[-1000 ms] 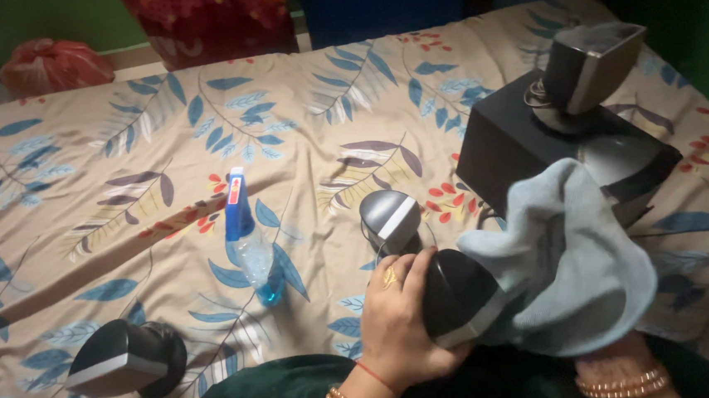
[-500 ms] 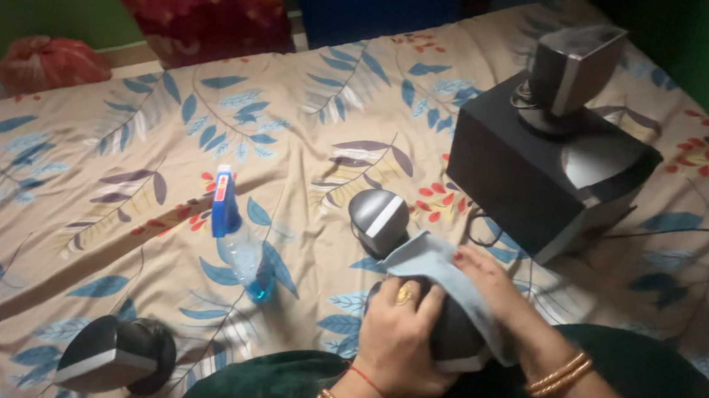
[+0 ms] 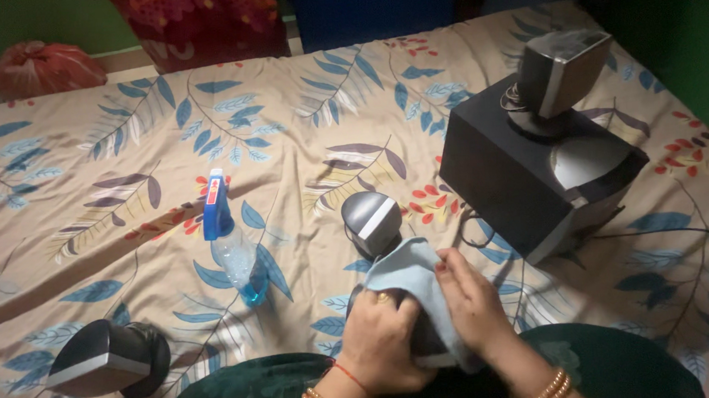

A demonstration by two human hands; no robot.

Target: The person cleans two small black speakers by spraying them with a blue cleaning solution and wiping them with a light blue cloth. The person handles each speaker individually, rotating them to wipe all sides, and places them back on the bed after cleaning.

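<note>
Head view: a leaf-patterned beige bedsheet (image 3: 80, 201) fills the frame, seen from above the lap
Far left: a dark rounded satellite speaker with a silver band (image 3: 108, 359) lies on its side on the sheet; well apart from both hands
Left of centre: a clear spray bottle with a blue trigger head and blue liquid (image 3: 228, 241) lies flat; untouched
Centre: a second small rounded speaker (image 3: 370, 221) stands just beyond the hands
Left hand (image 3: 378, 336): closed around the dark rounded speaker in the lap (image 3: 423, 340); gripping it from the left
Right hand (image 3: 471, 299): fingers curled, pressing the pale blue cleaning cloth (image 3: 410, 274) onto that speaker
Change: a second ago the cloth hung bunched and loose off to the right; now it is folded flat over the speaker's top, so wiping is under way
Right: a black box subwoofer (image 3: 511, 175) carries a grey angular speaker (image 3: 557, 68) on top; dark cables trail beside it
</note>
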